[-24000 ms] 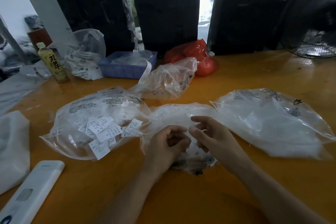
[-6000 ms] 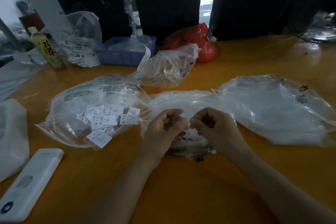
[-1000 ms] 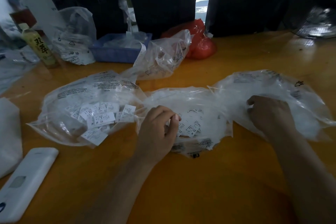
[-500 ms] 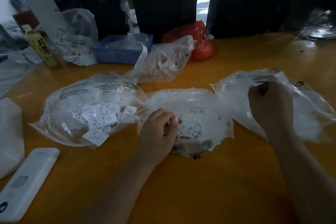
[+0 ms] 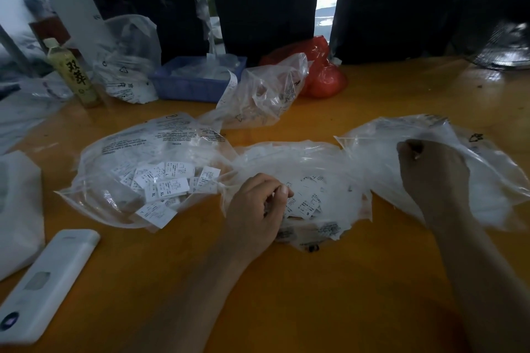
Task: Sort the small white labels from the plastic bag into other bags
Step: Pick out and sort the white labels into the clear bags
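Observation:
Three clear plastic bags lie in a row on the orange table [image 5: 286, 295]. The middle bag [image 5: 315, 160] holds small white labels [image 5: 308, 203]. My left hand [image 5: 255, 206] rests at its left edge with fingers curled, pinching something small among the labels. The left bag [image 5: 137, 149] holds several labels printed L and XL [image 5: 169, 183]. My right hand [image 5: 430, 172] is fisted over the right bag [image 5: 493, 180], gripping its upper film near the opening.
A white remote-like device [image 5: 46, 281] lies at front left beside a white bag [image 5: 17, 209]. At the back stand a tea bottle [image 5: 73, 74], a blue tray [image 5: 195, 83], crumpled clear bags [image 5: 263, 92] and a red bag [image 5: 324, 77]. Dark wrapped bundles line the far edge.
My right hand has left the middle bag, moved right to the right bag and lifted its film upward. My left hand has stayed at the middle bag.

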`<state>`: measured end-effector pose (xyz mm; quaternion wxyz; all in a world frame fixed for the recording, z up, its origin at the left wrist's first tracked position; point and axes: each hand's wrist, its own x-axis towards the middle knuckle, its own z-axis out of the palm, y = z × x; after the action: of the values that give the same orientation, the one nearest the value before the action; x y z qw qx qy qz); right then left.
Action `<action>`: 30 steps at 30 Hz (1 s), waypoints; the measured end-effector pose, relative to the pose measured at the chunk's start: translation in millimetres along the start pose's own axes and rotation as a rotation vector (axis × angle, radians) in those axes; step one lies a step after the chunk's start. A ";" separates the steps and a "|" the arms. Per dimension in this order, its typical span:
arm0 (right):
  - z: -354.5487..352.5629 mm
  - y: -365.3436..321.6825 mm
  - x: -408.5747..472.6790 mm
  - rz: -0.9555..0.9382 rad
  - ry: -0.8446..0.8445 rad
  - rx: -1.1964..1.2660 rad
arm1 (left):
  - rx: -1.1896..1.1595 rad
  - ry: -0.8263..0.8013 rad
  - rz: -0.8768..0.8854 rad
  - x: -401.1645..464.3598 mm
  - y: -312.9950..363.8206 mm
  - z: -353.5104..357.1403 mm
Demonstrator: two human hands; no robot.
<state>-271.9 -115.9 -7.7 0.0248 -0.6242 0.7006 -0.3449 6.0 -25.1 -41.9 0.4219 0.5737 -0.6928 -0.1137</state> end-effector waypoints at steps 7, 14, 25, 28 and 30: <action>5.9 7.0 5.4 0.078 -0.073 -0.192 | -0.012 -0.007 0.006 -0.2 1.8 -0.5; 0.7 4.4 4.4 0.093 -0.075 -0.039 | -0.015 -0.010 0.020 0.0 -1.7 2.0; -0.6 -62.6 -53.4 -0.213 -0.613 0.844 | -0.410 -0.149 -0.193 -2.0 5.6 0.4; 11.9 -73.9 -70.0 -0.333 -0.570 0.691 | -0.448 -0.260 -0.252 -2.5 6.7 0.0; 17.2 -77.9 -75.7 -0.354 -0.532 0.658 | -0.413 -0.270 -0.233 -3.1 6.7 0.3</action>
<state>-180.4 -54.8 -10.6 0.3415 -0.7600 0.4057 -0.3758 1.1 -20.3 -39.2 0.4179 0.5311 -0.6341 -0.3758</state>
